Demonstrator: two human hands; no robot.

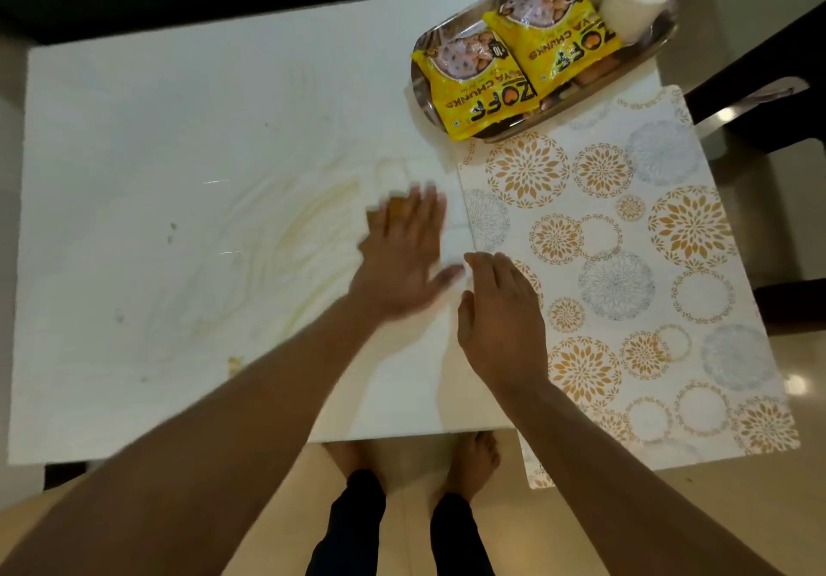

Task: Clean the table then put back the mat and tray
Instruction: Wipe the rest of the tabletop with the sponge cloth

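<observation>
Cleaning incomplete: yellowish smears (308, 218) remaining on table (134, 106), centre frame. Left hand (402, 253) flat, fingers straight, pressing white cloth (451, 231). Right hand (500, 325) relaxed on mat (625, 262) edge. Mat, tray (661, 34) aside right, unreturned.

- A white surface (156, 137) fills most of the view.
- Glossy beige floor (760, 508) lies below and to the right, catching light.
- A dark chair (760, 97) stands at the right edge.
- Darkness lies beyond the far edge.

White table (156, 137); mat (648, 285) gold-and-grey floral rings; packets (527, 57) yellow, perhaps printed.
</observation>
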